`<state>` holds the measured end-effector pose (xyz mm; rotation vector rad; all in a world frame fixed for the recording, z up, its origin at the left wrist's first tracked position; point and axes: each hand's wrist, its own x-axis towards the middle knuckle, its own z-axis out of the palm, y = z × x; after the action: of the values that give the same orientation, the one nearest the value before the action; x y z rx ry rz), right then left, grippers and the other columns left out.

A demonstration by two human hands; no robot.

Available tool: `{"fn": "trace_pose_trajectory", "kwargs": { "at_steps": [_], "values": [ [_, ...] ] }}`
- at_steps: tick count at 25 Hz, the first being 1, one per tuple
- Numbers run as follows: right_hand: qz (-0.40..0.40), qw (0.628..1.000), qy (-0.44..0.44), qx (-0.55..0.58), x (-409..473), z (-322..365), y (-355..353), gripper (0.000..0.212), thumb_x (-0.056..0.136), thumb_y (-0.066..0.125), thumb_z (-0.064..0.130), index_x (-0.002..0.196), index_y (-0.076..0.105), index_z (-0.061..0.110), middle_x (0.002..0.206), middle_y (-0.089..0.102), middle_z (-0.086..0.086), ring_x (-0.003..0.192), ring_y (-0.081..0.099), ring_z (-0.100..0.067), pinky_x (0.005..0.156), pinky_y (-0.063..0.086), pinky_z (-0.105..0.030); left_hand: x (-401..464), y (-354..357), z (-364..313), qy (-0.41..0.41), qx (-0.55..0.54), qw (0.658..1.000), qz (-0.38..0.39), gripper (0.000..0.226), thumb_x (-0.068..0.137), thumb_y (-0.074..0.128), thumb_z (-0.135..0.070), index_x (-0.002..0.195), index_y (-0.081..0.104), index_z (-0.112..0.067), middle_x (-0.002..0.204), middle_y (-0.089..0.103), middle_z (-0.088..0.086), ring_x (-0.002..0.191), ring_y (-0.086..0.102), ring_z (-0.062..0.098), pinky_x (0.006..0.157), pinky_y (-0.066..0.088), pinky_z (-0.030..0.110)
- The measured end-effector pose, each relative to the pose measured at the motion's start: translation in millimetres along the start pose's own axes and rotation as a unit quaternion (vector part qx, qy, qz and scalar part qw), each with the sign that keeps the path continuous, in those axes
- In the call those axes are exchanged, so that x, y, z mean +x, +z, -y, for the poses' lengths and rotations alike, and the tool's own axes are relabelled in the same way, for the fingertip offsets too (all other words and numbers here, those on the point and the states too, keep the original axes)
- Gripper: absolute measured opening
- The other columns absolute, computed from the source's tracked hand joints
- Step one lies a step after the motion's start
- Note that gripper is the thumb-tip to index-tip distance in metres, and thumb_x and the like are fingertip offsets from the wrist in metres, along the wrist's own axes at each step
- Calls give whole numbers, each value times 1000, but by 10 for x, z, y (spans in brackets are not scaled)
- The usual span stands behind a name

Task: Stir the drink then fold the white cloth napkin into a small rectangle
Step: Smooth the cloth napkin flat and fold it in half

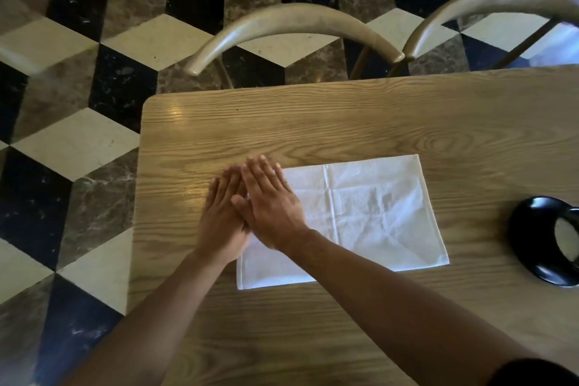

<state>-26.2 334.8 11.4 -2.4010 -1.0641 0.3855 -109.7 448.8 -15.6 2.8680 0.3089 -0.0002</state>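
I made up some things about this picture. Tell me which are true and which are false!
1. The napkin lies flat on the table. True.
2. The right hand grips a spoon. False: it presses flat, fingers straight, on the napkin's left end.
3. The left hand lies partly under the right. True.
4. The black dish sits on the napkin. False: it stands apart, to the right.

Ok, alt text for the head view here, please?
Both hands, left hand and right hand, press flat on the left end of a white cloth napkin spread on a wooden table; a black dish sits right.
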Motion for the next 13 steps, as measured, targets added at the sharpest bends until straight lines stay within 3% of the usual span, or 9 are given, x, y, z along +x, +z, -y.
{"fn": "trace_pose_trajectory", "kwargs": {
  "at_steps": [3,7,13],
  "values": [
    [44,999,12,-25,46,16,112,75,104,21,56,161,18,7,171,15,-10,159,-1,-20,128,-3,-40,5,25,-33,-7,55,998,25,78,98,29,-49,164,19,-9,171,21,14,160,14,34,128,18,57],
    [35,998,18,-39,23,-63,151,76,104,19,57,162,18,8,170,15,-9,159,1,-18,128,-4,-37,14,30,-40,-15,61,997,36,85,94,29,-54,164,15,-8,172,18,13,160,11,33,129,13,57],
    [-3,992,36,-120,-167,-537,-23,72,105,19,53,160,21,6,170,15,-10,158,4,-21,129,2,-41,10,71,3,-14,63,998,21,69,106,24,-43,161,24,-2,171,19,17,160,15,36,127,19,59]
  ]
}}
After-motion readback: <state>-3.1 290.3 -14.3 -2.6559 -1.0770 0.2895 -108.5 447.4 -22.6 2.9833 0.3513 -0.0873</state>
